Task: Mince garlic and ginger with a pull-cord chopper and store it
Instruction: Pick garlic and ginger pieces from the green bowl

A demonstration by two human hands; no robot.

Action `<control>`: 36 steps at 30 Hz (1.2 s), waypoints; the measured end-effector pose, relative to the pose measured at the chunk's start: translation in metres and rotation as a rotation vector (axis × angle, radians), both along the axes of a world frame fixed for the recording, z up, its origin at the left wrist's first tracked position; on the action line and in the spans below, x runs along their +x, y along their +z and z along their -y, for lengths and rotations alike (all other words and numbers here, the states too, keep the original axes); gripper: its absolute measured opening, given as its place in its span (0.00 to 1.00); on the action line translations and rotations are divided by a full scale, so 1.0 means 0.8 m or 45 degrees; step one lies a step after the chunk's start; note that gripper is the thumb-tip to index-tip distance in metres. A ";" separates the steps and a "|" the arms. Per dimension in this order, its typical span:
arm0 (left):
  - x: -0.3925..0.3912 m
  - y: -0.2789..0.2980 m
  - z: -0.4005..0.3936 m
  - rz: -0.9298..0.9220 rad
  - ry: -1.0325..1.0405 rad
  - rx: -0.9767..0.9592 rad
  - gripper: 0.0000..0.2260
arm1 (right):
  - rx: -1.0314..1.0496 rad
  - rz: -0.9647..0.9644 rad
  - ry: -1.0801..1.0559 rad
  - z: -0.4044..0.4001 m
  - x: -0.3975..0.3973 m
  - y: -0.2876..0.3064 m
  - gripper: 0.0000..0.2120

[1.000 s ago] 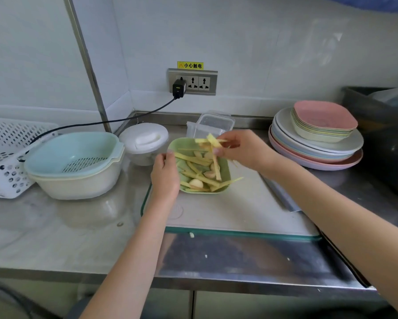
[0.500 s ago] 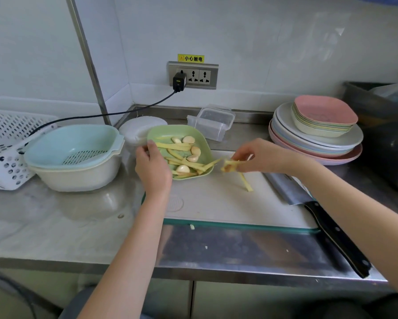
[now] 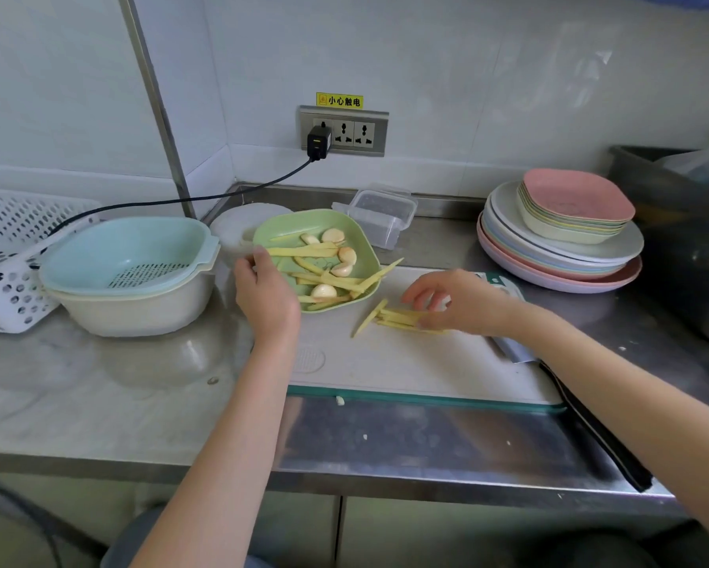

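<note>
Stacked plates (image 3: 557, 256) — blue colander (image 3: 127, 256)

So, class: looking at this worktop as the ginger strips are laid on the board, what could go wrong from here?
1. The green square dish of garlic cloves and ginger looks tilted, held at its rim by the left hand; loose strips jutting over its edge could slide out.
2. The black-handled knife lies partly under the right forearm at the white cutting board's edge; an elbow could knock it.
3. The ginger strips under the right hand could scatter.
</note>
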State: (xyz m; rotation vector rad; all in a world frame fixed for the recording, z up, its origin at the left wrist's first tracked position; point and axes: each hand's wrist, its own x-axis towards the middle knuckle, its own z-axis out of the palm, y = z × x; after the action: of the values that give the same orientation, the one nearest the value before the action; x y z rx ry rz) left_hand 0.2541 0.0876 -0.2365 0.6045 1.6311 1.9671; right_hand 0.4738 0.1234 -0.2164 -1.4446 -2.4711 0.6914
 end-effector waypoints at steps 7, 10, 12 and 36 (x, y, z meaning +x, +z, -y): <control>0.008 0.001 0.004 -0.051 -0.094 0.086 0.12 | 0.549 -0.350 -0.066 -0.017 -0.030 0.047 0.04; 0.010 0.001 0.006 -0.073 -0.107 0.152 0.13 | 0.634 -0.001 0.268 -0.027 -0.055 0.057 0.10; 0.011 -0.001 0.007 -0.083 -0.098 0.177 0.12 | 0.598 0.180 0.406 -0.031 -0.065 0.056 0.13; 0.010 -0.007 0.004 -0.113 -0.111 0.087 0.11 | 0.344 -0.098 0.266 -0.029 -0.080 0.047 0.05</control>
State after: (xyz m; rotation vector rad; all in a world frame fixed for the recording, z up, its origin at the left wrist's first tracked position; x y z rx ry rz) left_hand 0.2617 0.0844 -0.2422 0.7861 1.5670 1.9638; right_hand 0.4098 0.1469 -0.1787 -1.0562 -2.5595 0.4169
